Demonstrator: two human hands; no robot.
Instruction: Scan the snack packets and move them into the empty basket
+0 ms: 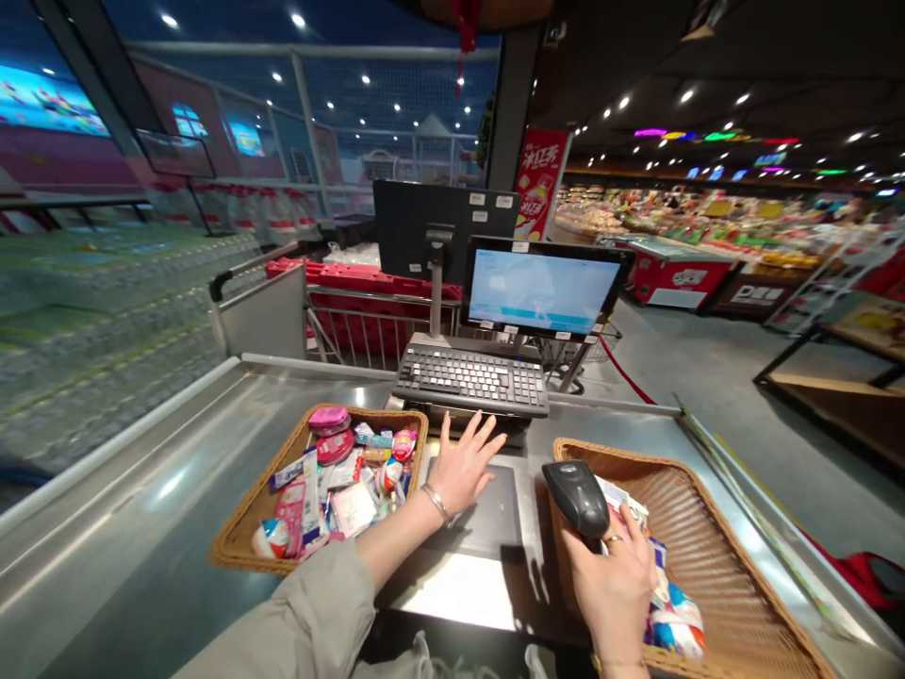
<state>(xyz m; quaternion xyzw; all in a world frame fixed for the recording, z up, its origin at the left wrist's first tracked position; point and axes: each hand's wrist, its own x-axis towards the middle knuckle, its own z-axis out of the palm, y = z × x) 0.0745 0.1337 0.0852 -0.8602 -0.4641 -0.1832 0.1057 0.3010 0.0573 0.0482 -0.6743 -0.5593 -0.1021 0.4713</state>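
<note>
My left hand (465, 464) is open, its fingers spread over the counter just in front of the black keyboard (472, 377), and nothing is in it. A handheld barcode scanner (578, 497) is in my right hand (614, 575), whose fingers wrap round its grip above the left side of the right wicker basket (714, 528). Beneath that hand lie a few packets and a white-and-blue wrapped item (675, 621). Left of my left hand, the other wicker basket (237, 538) holds several small goods, among them pink cases (332, 445) and egg-shaped packs (271, 538).
A lit monitor (543, 290) and a second dark screen (438, 226) stand behind the keyboard. The metal counter (162, 490) has a raised rim. Beyond it are a shopping cart (360, 325) and, to the left, stacked bottles (106, 349).
</note>
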